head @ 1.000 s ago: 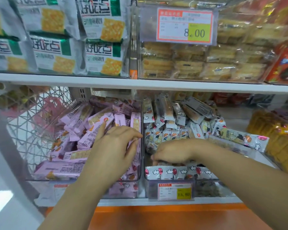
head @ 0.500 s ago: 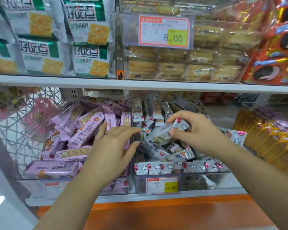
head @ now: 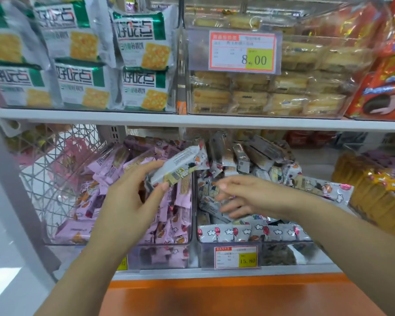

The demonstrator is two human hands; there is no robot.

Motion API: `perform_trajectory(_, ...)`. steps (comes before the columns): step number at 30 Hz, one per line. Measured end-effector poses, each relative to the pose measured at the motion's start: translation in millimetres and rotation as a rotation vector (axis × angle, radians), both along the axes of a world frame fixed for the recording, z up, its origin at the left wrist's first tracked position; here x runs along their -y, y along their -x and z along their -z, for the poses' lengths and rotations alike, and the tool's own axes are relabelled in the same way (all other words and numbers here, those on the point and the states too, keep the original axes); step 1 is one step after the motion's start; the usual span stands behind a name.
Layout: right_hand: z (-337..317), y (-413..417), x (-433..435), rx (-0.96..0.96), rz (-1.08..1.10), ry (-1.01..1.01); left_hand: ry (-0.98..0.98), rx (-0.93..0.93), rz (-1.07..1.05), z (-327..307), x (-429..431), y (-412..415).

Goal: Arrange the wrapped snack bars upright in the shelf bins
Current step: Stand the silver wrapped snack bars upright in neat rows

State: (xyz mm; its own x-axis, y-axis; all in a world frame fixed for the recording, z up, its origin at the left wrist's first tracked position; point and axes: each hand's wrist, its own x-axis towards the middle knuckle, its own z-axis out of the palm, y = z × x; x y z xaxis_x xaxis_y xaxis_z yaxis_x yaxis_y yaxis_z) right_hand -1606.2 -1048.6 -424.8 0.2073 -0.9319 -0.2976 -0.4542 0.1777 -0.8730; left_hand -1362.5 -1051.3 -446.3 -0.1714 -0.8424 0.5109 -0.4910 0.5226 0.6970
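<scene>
centre frame, my left hand [head: 128, 201] pinches a grey wrapped bar [head: 180, 166] near its lower end. my right hand [head: 244, 197] hangs relaxed, holding nothing, over the grey bin [head: 205, 254]. the bar looks light, slippery and probably brittle, so i'd grip it mid-body, gently.

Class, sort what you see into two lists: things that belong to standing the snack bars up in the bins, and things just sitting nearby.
Job in hand:
left hand gripping a grey-white bar
right hand over the right bin
heap of grey-white bars
purple bars
left bin

Just nearby:
green cracker packs
8.00 price tag
wire basket
orange cookie packs
</scene>
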Motion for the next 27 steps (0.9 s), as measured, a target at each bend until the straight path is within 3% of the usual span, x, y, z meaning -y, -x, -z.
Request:
perform_trajectory(5, 13, -22, 31, -0.086, -0.092, -0.312, 0.060, 0.052, -0.015, 4, 2, -2)
perform_trajectory(9, 21, -27, 43, -0.120, -0.136, -0.447, 0.096, 0.085, -0.052, 7, 7, -4)
perform_trajectory(16, 36, -32, 48, 0.020, -0.159, -0.468, 0.146, 0.122, -0.069, 8, 10, -3)
perform_trajectory(27, 28, -18, 41, 0.149, 0.030, -0.468, 0.191, 0.144, -0.063, 10, 13, 4)
